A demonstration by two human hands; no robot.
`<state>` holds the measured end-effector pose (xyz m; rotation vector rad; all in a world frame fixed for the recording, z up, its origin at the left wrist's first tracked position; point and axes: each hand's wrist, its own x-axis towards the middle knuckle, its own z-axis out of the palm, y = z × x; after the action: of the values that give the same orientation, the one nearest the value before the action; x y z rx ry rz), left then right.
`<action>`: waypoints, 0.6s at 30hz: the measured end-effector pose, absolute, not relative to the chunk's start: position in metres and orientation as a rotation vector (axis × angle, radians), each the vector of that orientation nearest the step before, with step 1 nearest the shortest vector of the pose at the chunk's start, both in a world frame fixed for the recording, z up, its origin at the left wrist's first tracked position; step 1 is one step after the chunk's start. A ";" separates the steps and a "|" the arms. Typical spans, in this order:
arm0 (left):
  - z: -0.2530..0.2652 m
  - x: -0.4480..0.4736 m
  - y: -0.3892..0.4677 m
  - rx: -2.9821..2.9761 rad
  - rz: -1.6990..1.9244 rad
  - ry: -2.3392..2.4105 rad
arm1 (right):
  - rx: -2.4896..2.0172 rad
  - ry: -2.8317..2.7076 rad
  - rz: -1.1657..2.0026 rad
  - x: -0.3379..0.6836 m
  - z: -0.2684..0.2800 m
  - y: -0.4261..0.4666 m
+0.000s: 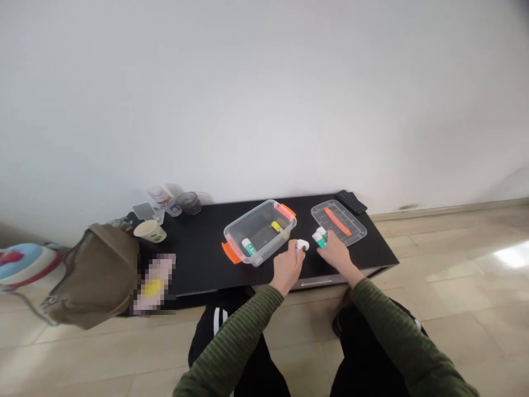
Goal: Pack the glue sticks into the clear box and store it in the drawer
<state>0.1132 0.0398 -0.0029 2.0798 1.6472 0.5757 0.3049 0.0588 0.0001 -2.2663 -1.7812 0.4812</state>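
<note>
My left hand (288, 267) is closed around a white-ended stick (303, 245) that looks like a glue stick, its body mostly hidden by the fingers. Two green-and-white glue sticks (319, 239) stick out side by side from my right hand (334, 253), which grips them at the near edge of a clear lid (355, 226) with an orange handle. To the left of my hands stands an open clear plastic box (231, 226) with orange clips. Inside it lie a green-and-white glue stick (249, 247) and a yellow stick (277, 226), apart from each other.
The black low table (198, 259) stands against a white wall. At its left are a paper cup (149, 231), a spray can (165, 200), a dark glass bowl (189, 203) and a brown bag (97, 270). A black keypad-like thing (351, 202) lies behind the lid.
</note>
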 end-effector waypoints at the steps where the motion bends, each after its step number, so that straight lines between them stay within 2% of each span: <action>1: -0.006 0.116 0.045 2.181 0.411 1.661 | -2.327 -1.725 0.574 0.308 -0.003 0.064; 3: -0.014 0.123 0.055 2.302 0.168 1.710 | -2.403 -1.662 0.657 0.310 -0.008 0.074; 6: -0.028 0.129 0.068 2.321 0.020 1.782 | -2.463 -1.644 0.642 0.305 -0.015 0.084; 18: -0.041 0.162 0.089 2.181 0.161 1.818 | -2.396 -1.870 0.192 0.294 -0.029 0.092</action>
<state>0.1620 0.0887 -0.0406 2.1808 1.8175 0.1609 0.2938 0.0924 -0.0292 -2.3957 -1.8696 0.1923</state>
